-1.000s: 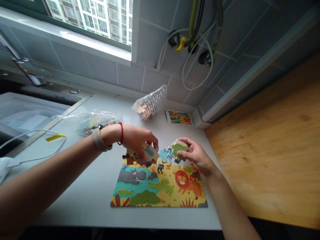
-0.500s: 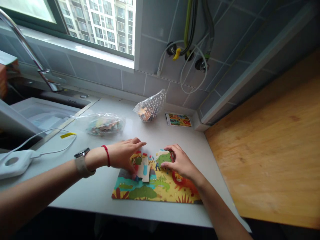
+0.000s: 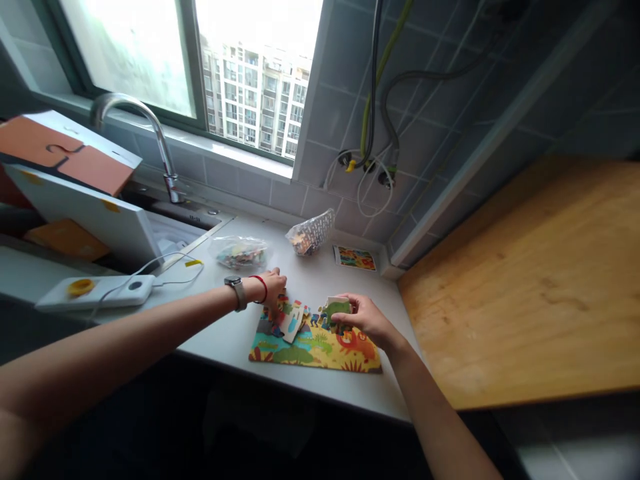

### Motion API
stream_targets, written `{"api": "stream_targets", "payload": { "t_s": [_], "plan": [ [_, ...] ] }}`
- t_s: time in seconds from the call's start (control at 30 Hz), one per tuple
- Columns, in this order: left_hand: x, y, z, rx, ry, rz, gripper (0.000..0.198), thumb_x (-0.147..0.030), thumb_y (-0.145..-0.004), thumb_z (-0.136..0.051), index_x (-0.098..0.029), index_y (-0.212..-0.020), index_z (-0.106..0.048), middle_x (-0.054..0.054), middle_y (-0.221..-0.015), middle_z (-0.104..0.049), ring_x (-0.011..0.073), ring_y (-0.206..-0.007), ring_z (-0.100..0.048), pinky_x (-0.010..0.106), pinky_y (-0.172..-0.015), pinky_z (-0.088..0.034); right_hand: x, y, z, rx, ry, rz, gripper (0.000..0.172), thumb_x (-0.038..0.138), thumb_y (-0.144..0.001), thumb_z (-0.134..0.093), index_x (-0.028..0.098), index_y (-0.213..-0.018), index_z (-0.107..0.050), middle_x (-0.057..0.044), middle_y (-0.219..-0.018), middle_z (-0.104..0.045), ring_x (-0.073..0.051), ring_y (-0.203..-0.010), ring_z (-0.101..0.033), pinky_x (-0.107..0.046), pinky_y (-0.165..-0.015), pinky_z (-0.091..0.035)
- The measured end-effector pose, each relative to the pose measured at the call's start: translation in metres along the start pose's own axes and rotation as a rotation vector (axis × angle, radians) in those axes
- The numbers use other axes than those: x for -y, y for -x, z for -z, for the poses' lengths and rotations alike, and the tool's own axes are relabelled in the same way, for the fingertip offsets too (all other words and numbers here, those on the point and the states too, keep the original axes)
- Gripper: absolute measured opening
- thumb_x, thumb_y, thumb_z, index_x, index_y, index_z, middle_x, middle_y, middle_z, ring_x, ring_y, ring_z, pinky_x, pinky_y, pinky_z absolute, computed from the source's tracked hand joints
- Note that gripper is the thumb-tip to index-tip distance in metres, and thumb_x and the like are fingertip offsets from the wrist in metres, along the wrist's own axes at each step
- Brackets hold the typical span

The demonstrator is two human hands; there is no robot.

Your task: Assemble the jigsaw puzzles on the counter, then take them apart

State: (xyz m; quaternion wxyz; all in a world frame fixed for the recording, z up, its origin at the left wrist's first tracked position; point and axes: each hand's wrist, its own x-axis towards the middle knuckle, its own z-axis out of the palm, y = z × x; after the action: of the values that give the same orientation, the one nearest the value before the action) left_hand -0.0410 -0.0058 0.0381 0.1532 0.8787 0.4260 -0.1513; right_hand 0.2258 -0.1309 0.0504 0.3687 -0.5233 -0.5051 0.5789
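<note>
A partly assembled jigsaw puzzle (image 3: 300, 355) with a bright animal scene lies on the white counter. My right hand (image 3: 367, 319) pinches a green-and-cream puzzle piece (image 3: 339, 306) between thumb and fingers, just above the puzzle's upper right part. At the puzzle's upper left edge is my left hand (image 3: 273, 288), thumb and fingers apart, touching or just over the pieces there. Beside that hand, a pale loose puzzle piece (image 3: 293, 324) with a blue mark rests tilted on top of the puzzle.
Behind stand a clear bag of pieces (image 3: 243, 253) and a patterned plastic bag (image 3: 311, 235). A small picture card (image 3: 355, 258) lies by the wall. Left are a white power strip (image 3: 100, 293) with a cable, the sink faucet (image 3: 163, 143) and boxes (image 3: 75, 150). A wooden panel (image 3: 525, 287) borders the right.
The view has tilted up and swung left, showing more window and boxes. The pale loose piece has turned to a slant. My right hand still holds the green-and-cream piece.
</note>
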Motion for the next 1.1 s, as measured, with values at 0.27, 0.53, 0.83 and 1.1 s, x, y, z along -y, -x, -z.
{"api": "stream_targets", "payload": {
  "t_s": [0.27,0.53,0.83,1.1],
  "plan": [
    [-0.008,0.014,-0.01,-0.171,0.121,-0.033,0.08,-0.033,-0.048,-0.092,-0.017,-0.12,-0.06,0.019,-0.133,-0.058,0.0327,-0.1,-0.07,0.042,-0.09,-0.057,0.02,0.017,0.039,-0.171,-0.042,0.002,0.059,0.032,-0.057,-0.099,0.017,-0.109,-0.075,-0.01,-0.102,-0.08,-0.024,-0.085,-0.077,-0.036,-0.078,-0.062],
    [-0.004,0.025,-0.025,-0.172,0.397,-0.018,0.067,-0.028,-0.051,-0.09,-0.023,-0.111,-0.06,0.007,-0.116,-0.072,0.0309,-0.104,-0.07,0.036,-0.082,-0.059,0.008,0.026,0.042,-0.194,-0.162,-0.076,0.048,0.03,-0.058,-0.099,0.018,-0.098,-0.076,-0.008,-0.098,-0.08,-0.02,-0.083,-0.076,-0.031,-0.079,-0.062],
    [-0.004,0.029,-0.017,0.025,0.682,0.032,0.065,-0.032,-0.062,-0.085,-0.02,-0.121,-0.059,0.006,-0.096,-0.077,0.0229,-0.08,-0.077,0.028,-0.065,-0.063,-0.02,-0.022,-0.05,-0.09,0.012,-0.02,0.065,0.043,-0.056,-0.097,0.019,-0.111,-0.072,-0.008,-0.107,-0.079,-0.025,-0.095,-0.076,-0.037,-0.087,-0.061],
    [0.01,0.035,-0.017,-0.125,0.458,-0.062,0.091,-0.04,-0.056,-0.089,-0.018,-0.139,-0.058,0.016,-0.131,-0.07,0.0332,-0.117,-0.069,0.039,-0.098,-0.056,-0.041,-0.047,-0.07,-0.282,0.533,0.026,0.072,0.042,-0.053,-0.097,0.013,-0.115,-0.074,-0.018,-0.14,-0.062,-0.038,-0.133,-0.056,-0.046,-0.116,-0.042]
  ]
}}
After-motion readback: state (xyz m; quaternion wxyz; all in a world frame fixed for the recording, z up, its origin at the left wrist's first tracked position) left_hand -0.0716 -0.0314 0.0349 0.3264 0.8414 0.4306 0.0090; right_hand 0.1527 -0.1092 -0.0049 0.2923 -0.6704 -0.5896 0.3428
